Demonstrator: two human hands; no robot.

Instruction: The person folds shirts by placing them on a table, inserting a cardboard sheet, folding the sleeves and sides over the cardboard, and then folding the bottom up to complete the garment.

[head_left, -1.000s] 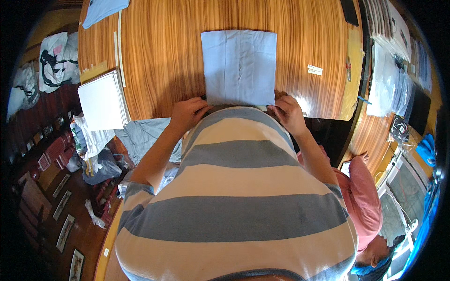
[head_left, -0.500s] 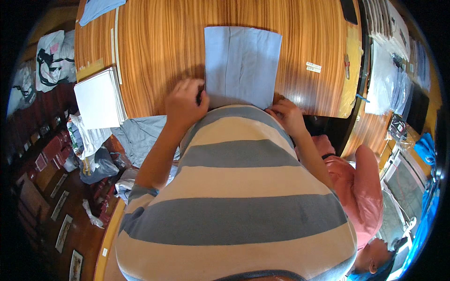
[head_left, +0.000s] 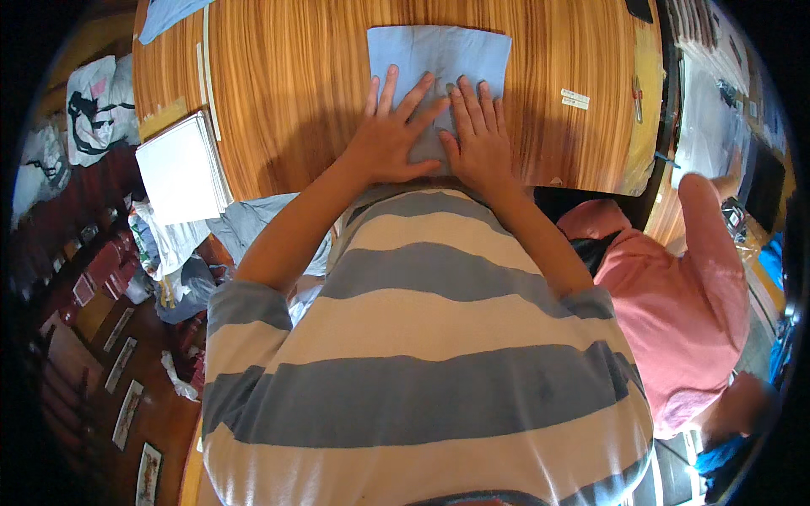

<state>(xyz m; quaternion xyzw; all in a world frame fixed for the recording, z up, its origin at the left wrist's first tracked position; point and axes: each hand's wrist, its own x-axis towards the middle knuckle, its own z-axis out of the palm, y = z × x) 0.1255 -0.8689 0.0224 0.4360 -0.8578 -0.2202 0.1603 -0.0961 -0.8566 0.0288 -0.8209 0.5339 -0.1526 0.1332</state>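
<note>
Both hands lie flat with fingers spread, holding nothing: the left hand [head_left: 390,135] and the right hand [head_left: 477,135] press side by side on the near half of a folded light-blue cloth [head_left: 439,63]. The cloth rests on the wooden table [head_left: 295,84], close to its near edge. A white stack of paper [head_left: 181,169] sits at the table's left corner. To the right, a person in a pink shirt [head_left: 675,295] bends away.
</note>
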